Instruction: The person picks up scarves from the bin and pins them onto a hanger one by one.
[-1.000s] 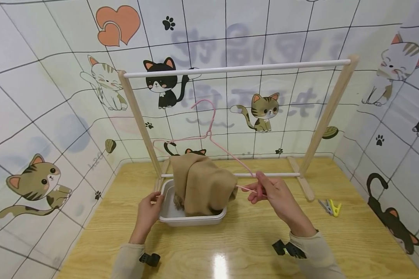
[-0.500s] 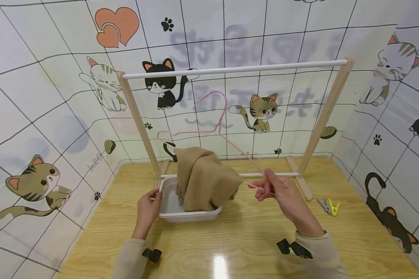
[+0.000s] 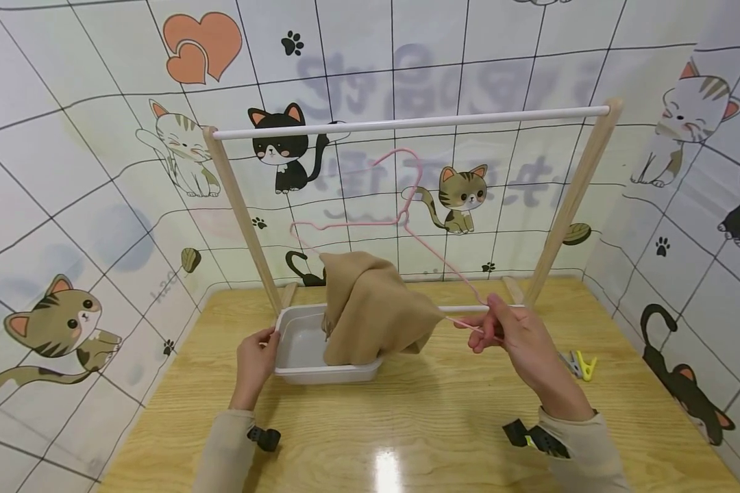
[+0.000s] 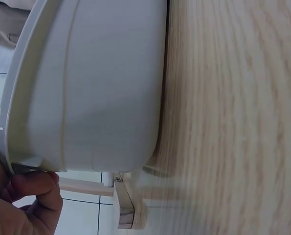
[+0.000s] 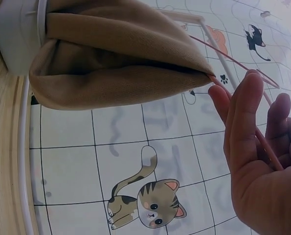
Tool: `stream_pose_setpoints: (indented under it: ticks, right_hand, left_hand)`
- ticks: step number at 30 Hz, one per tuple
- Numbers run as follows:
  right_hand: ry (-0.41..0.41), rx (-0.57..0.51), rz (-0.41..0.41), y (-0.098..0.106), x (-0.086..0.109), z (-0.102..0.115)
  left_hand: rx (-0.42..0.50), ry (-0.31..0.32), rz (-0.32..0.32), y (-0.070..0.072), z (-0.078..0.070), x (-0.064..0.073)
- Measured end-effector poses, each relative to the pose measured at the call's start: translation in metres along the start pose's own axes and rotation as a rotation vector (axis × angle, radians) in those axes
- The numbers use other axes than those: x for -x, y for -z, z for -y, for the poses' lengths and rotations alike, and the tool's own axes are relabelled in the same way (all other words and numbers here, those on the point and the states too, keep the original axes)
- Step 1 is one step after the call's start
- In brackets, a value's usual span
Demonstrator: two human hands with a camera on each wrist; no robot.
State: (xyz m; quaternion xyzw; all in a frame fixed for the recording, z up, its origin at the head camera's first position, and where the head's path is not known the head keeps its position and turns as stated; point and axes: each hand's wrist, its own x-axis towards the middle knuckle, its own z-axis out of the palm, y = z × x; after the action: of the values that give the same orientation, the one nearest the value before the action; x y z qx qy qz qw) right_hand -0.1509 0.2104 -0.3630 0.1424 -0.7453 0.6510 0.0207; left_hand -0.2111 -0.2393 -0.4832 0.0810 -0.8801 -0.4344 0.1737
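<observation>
1. Currently, I see the left hand [image 3: 255, 366] pinching the left end of the rim of the white plastic tub [image 3: 329, 376], which sits on the wood-grain table [image 3: 444, 424].
2. Over on the other side, the right hand [image 3: 521, 349] grips the pink wire hanger [image 3: 403, 218] at its right corner, between thumb and curled fingers.
3. From my head view, the tan fringed cloth [image 3: 382, 315] drapes over the hanger's lower bar, partly above the tub and partly past its right rim.
4. Behind them I have a clothes rack [image 3: 407, 124]; the hanger's hook shows just below its top rail.
5. Beside the right forearm lie a yellow clip [image 3: 586, 367] and a gray clip [image 3: 573, 363], the latter partly hidden.
</observation>
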Motion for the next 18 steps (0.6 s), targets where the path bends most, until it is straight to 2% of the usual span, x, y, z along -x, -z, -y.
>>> stream_pose_setpoints:
  ticks: [8, 12, 18]
  right_hand:
    - [0.024, -0.037, -0.037, 0.013, 0.007, 0.007]
    - [0.028, -0.054, -0.047, 0.019, 0.012, 0.01]
    - [0.058, -0.047, -0.046, 0.03, 0.022, 0.016]
  left_hand:
    - [-0.01, -0.012, -0.002, 0.001, 0.005, -0.007]
    - [-0.014, -0.016, -0.023, 0.004, 0.009, -0.011]
    - [-0.019, 0.0, -0.019, 0.008, 0.012, -0.017]
